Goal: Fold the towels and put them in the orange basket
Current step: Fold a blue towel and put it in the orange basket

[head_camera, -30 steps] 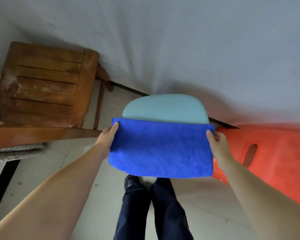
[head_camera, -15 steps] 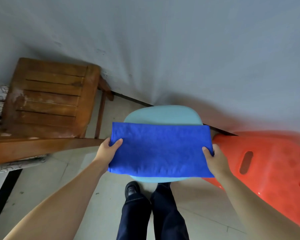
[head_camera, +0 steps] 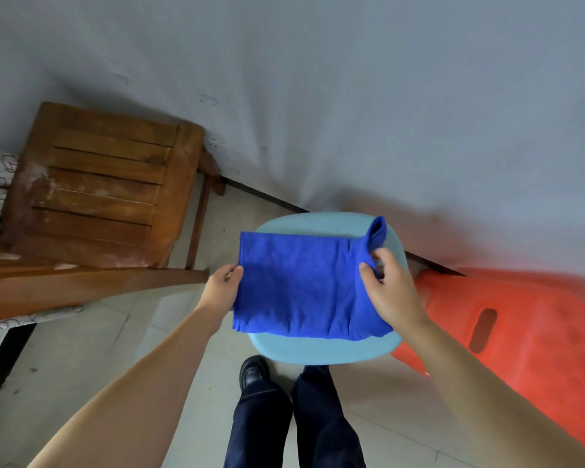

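Note:
A blue towel (head_camera: 298, 285), folded into a rectangle, lies on a light blue stool (head_camera: 318, 347) in the middle of the view. My left hand (head_camera: 222, 288) grips its left edge. My right hand (head_camera: 390, 288) pinches the right edge and has lifted it up and inward, so that a blue corner stands above the stool's far rim. The orange basket (head_camera: 527, 336) stands on the floor just right of the stool, with an oval handle hole in its wall.
A wooden slatted chair (head_camera: 98, 184) stands at the left against the grey wall (head_camera: 352, 96), and a wooden rail (head_camera: 81, 285) reaches towards my left hand. Patterned fabric shows at the far left. My legs and a black shoe (head_camera: 254, 371) are below the stool.
The towel has come down from the air onto the stool. My right hand has moved inward with the right edge, lifting it over the towel. My left hand stays at the left edge.

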{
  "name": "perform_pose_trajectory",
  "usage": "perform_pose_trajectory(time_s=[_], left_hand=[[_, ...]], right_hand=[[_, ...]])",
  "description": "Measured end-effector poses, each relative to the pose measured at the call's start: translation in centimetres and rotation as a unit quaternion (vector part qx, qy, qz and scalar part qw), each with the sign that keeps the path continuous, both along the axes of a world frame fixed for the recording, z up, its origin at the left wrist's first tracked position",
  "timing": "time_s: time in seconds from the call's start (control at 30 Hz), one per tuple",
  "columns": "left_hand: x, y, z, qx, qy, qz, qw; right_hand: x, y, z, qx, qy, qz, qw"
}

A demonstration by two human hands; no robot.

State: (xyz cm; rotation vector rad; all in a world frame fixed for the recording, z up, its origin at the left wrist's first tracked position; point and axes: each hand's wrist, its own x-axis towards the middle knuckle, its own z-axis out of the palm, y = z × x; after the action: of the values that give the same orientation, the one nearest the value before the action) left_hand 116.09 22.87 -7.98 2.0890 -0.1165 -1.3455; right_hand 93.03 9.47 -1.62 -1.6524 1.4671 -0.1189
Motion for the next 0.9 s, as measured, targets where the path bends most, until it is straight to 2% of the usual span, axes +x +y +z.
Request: perform_pose_trajectory(time_s=[0.07, 0.13, 0.23, 0.3, 0.37, 0.43, 0.5, 0.57, 0.63, 0.7, 0.77, 0.8, 0.9], left_hand=[[0.4, 0.5, 0.5, 0.012, 0.053, -0.020, 0.998], [0.8, 1.1, 0.4, 0.027, 0.070, -0.067, 0.995], [0.8, 1.7, 0.1, 0.042, -0.002, -0.198, 0.979], [0.7, 2.2, -0.6, 0.051, -0.067, -0.245, 0.966], [0.7, 2.4, -0.8, 0.041, -0.066, -0.198, 0.977], [0.7, 2.3, -0.6, 0.026, -0.001, -0.077, 0.997], [0.8, 2.3, -0.4, 0.009, 0.072, 0.031, 0.997], [0.8, 2.0, -0.2, 0.006, 0.074, 0.045, 0.996], [0.5, 1.5, -0.2, 0.012, 0.042, 0.010, 0.999], [0.1, 0.7, 0.2, 0.025, 0.008, -0.019, 0.999], [-0.5, 0.1, 0.5, 0.043, -0.020, -0.044, 0.998], [-0.8, -0.2, 0.7, 0.047, -0.029, -0.055, 0.997], [-1.5, -0.8, 1.1, 0.037, -0.034, -0.062, 0.997]], right_hand=[[3.6, 1.7, 0.7, -0.005, -0.028, 0.040, 0.999], [7.4, 3.6, 0.3, -0.010, -0.042, 0.074, 0.996], [12.2, 6.4, -1.2, 0.029, -0.006, 0.111, 0.993], [14.3, 8.1, -2.8, 0.061, 0.035, 0.127, 0.989], [15.2, 9.2, -4.3, 0.067, 0.086, 0.151, 0.982], [15.4, 9.7, -5.2, 0.054, 0.115, 0.187, 0.974], [15.1, 9.6, -5.1, 0.076, 0.091, 0.218, 0.969], [14.0, 8.9, -4.7, 0.124, 0.029, 0.226, 0.966], [12.0, 8.0, -4.4, 0.095, -0.009, 0.175, 0.980], [9.4, 6.4, -4.5, 0.001, 0.000, 0.046, 0.999], [6.8, 4.8, -4.7, -0.062, 0.016, -0.068, 0.996], [5.7, 4.1, -4.7, -0.042, 0.015, -0.105, 0.993], [3.8, 3.5, -6.3, 0.132, -0.015, -0.150, 0.980]])
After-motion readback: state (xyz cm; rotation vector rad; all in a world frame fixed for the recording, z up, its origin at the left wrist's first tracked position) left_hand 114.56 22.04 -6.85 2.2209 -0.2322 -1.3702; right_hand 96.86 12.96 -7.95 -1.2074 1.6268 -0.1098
